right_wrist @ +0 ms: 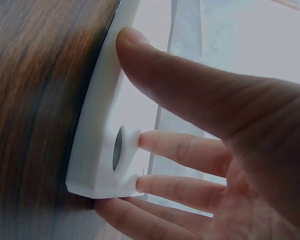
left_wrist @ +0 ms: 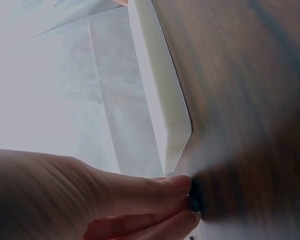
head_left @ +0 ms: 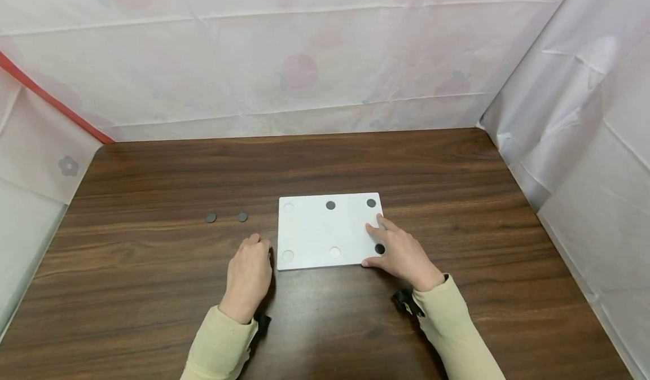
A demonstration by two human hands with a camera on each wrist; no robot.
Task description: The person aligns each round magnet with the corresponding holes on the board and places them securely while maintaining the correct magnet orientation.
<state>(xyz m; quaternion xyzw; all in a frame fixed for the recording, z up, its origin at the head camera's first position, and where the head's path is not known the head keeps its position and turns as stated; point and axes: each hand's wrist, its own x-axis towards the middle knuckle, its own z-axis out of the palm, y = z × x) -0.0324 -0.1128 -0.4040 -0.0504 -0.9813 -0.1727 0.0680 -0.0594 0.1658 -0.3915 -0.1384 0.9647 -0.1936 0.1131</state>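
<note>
A white board (head_left: 325, 227) with round recesses lies on the table. Dark round discs sit in its far middle (head_left: 330, 205), far right (head_left: 371, 203) and near right (head_left: 380, 249) recesses. Bare recesses show at far left, near left and near middle. Just left of the board, my left hand (head_left: 249, 275) pinches a small dark disc (left_wrist: 195, 196) between thumb and fingers, close to the tabletop; the fingers partly hide it. My right hand (head_left: 403, 256) rests on the board's right end with extended fingers, thumb at the near edge, fingertips on top and one finger at the side.
Two loose dark discs, a left one (head_left: 211, 218) and a right one (head_left: 242, 217), lie on the brown wooden table (head_left: 152, 289) left of the board. White patterned curtains (head_left: 299, 58) border the table at the back and sides.
</note>
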